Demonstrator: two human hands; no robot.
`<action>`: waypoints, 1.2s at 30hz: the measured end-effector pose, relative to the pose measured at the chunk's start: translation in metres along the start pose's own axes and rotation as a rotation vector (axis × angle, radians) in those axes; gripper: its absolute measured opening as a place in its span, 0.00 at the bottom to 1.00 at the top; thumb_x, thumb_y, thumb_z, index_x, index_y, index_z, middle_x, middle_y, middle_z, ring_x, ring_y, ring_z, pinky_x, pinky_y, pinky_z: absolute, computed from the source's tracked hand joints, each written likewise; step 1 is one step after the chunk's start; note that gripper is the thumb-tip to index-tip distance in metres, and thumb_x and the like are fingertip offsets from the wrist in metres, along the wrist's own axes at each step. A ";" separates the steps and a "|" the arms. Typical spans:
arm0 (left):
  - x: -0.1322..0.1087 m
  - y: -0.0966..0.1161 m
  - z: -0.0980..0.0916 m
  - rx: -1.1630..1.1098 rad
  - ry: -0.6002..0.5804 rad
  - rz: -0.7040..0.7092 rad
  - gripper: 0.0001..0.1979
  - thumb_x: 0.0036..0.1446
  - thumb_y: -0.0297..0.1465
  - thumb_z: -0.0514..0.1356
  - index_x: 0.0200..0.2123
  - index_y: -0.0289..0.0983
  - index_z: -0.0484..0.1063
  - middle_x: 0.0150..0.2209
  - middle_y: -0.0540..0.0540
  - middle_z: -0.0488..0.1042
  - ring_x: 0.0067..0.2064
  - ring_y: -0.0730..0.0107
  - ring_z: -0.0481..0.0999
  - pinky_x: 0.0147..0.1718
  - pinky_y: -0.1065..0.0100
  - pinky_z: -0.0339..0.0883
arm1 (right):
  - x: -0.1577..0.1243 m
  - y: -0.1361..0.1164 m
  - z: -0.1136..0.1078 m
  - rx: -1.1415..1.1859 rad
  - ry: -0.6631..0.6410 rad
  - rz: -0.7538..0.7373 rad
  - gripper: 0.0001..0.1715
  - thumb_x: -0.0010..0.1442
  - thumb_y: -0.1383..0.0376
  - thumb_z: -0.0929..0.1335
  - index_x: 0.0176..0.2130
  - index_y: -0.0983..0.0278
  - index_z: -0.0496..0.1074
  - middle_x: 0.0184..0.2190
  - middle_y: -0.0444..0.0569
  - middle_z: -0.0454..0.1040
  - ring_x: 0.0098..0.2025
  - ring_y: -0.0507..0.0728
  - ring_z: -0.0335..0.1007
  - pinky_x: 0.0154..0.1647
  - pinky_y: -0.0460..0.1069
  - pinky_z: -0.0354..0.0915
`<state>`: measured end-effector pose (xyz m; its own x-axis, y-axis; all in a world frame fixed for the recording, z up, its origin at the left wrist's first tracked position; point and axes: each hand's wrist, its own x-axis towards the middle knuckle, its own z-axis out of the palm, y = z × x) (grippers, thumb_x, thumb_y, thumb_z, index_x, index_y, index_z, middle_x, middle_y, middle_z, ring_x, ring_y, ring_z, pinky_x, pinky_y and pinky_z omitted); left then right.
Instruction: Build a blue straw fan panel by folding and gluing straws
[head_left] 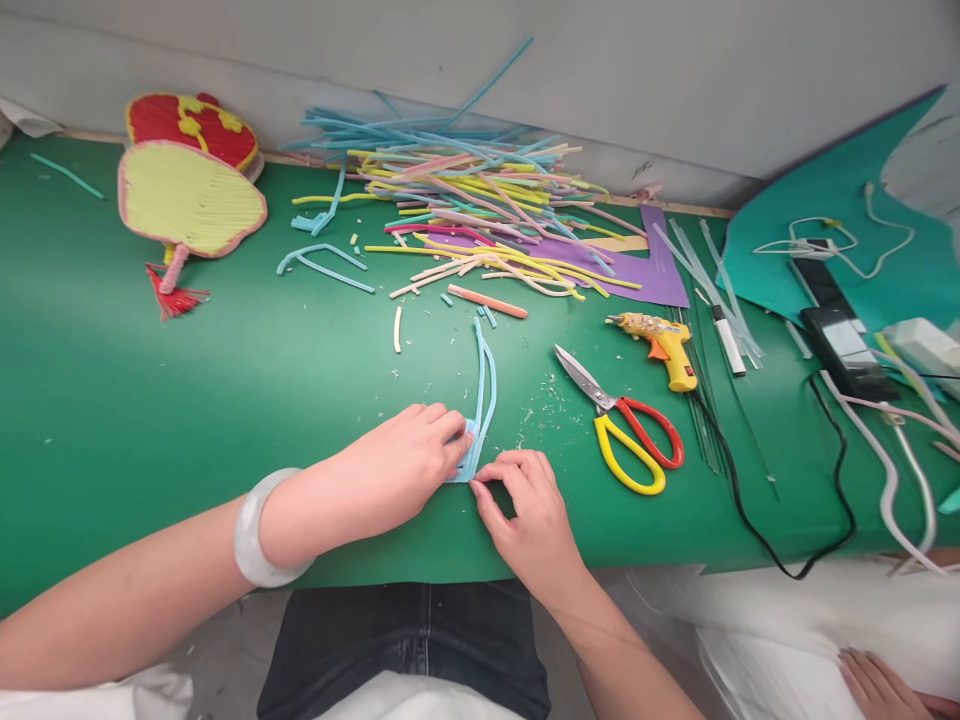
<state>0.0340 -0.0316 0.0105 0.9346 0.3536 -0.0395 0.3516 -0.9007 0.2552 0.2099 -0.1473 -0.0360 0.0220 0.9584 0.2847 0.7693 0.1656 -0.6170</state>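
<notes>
A small piece made of light-blue pipe cleaners (484,390) lies on the green table, with two long strands reaching away from a flat, folded base. My left hand (401,465), a pale bangle on its wrist, presses and grips the base from the left and hides part of it. At the base's lower right corner, my right hand (525,510) pinches the blue strands between thumb and forefinger. Scissors (611,415) with red and yellow handles rest slightly open to the right. Behind them is a yellow glue gun (664,345).
A pile of colourful pipe cleaners (480,190) lies along the back wall, partly over purple sheet (660,265). Fan-shaped pieces (191,200) sit at back left. At right are glue sticks (731,290), a black cord (750,530) and a phone (851,350). Another person's hand (881,685) shows lower right.
</notes>
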 end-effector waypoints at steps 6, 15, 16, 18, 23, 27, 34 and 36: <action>0.001 0.003 0.001 0.029 -0.002 0.003 0.11 0.69 0.28 0.49 0.47 0.34 0.70 0.41 0.41 0.70 0.41 0.60 0.68 0.40 0.61 0.61 | 0.031 0.003 -0.034 -0.019 -0.009 -0.049 0.05 0.67 0.67 0.65 0.40 0.60 0.71 0.38 0.50 0.73 0.42 0.58 0.69 0.46 0.55 0.66; -0.002 -0.009 0.005 -0.100 0.024 0.014 0.13 0.65 0.24 0.53 0.50 0.36 0.71 0.44 0.40 0.71 0.42 0.62 0.70 0.41 0.63 0.64 | 0.068 0.024 -0.020 0.188 0.004 0.017 0.05 0.66 0.67 0.66 0.41 0.60 0.72 0.35 0.46 0.74 0.38 0.55 0.70 0.41 0.50 0.67; -0.001 -0.012 0.005 -0.121 0.026 0.021 0.13 0.65 0.24 0.53 0.50 0.36 0.71 0.45 0.40 0.71 0.42 0.62 0.70 0.41 0.63 0.64 | 0.064 0.023 -0.020 0.210 -0.017 -0.002 0.04 0.66 0.67 0.66 0.41 0.60 0.72 0.34 0.45 0.74 0.37 0.54 0.70 0.41 0.50 0.67; -0.001 -0.018 0.007 -0.162 0.023 0.038 0.14 0.64 0.23 0.53 0.50 0.37 0.71 0.45 0.40 0.71 0.43 0.62 0.70 0.41 0.64 0.64 | 0.058 0.020 -0.023 0.235 -0.119 -0.054 0.02 0.65 0.67 0.67 0.40 0.60 0.71 0.34 0.44 0.73 0.37 0.54 0.69 0.42 0.50 0.65; 0.002 -0.027 0.009 -0.238 0.035 0.063 0.10 0.63 0.23 0.55 0.45 0.39 0.72 0.43 0.42 0.70 0.42 0.63 0.70 0.39 0.66 0.64 | 0.052 0.013 -0.029 0.157 -0.492 -0.175 0.05 0.63 0.67 0.70 0.40 0.59 0.69 0.34 0.43 0.72 0.40 0.54 0.67 0.47 0.52 0.61; 0.004 -0.029 0.010 -0.267 0.040 0.060 0.10 0.63 0.22 0.55 0.43 0.39 0.72 0.42 0.42 0.70 0.42 0.63 0.70 0.39 0.66 0.65 | 0.052 0.016 -0.030 0.113 -0.556 -0.171 0.06 0.64 0.67 0.70 0.41 0.59 0.69 0.36 0.43 0.71 0.41 0.54 0.66 0.47 0.52 0.60; 0.005 -0.032 0.011 -0.310 0.015 0.048 0.12 0.63 0.20 0.53 0.45 0.37 0.72 0.43 0.42 0.69 0.45 0.64 0.69 0.41 0.67 0.65 | 0.053 0.022 -0.027 0.033 -0.541 -0.229 0.06 0.64 0.67 0.70 0.43 0.57 0.72 0.37 0.44 0.72 0.42 0.55 0.68 0.46 0.52 0.60; 0.006 -0.031 0.010 -0.308 0.001 0.042 0.12 0.63 0.20 0.53 0.46 0.36 0.71 0.44 0.42 0.69 0.45 0.64 0.69 0.41 0.67 0.65 | 0.053 0.022 -0.026 0.024 -0.537 -0.236 0.06 0.65 0.66 0.70 0.43 0.57 0.72 0.37 0.44 0.73 0.43 0.55 0.68 0.46 0.52 0.61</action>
<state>0.0291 -0.0037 -0.0075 0.9478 0.3182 -0.0218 0.2795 -0.7958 0.5372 0.2446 -0.0988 -0.0149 -0.4797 0.8774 0.0084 0.6992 0.3880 -0.6005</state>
